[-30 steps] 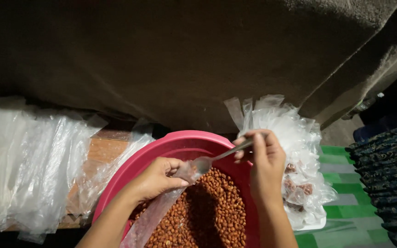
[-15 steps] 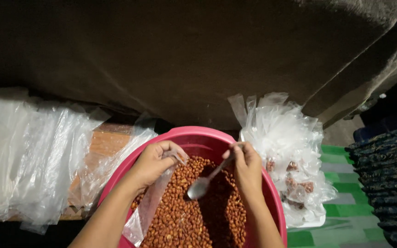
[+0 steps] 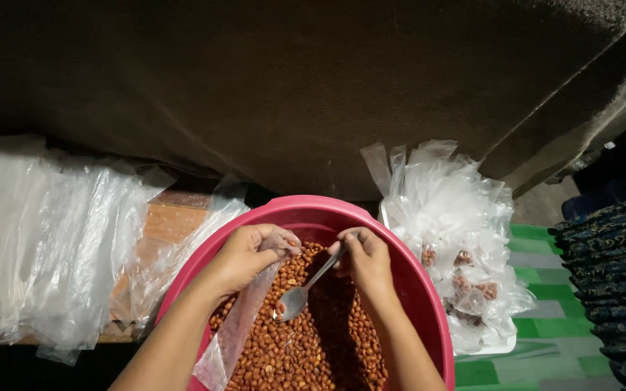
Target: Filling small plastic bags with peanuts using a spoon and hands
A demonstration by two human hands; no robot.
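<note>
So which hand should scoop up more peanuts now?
The right hand, probably. It already grips the spoon, whose bowl sits down among the peanuts in the pink basin. The left hand is busy pinching the top of the clear plastic bag.

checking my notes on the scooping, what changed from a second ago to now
The right hand brought the spoon down from the mouth of the plastic bag into the peanuts, bowl now low in the pink basin. The left hand kept its grip on the bag, shifting slightly. Unchanged: the empty bags on the left and the filled bags on the right.
</note>
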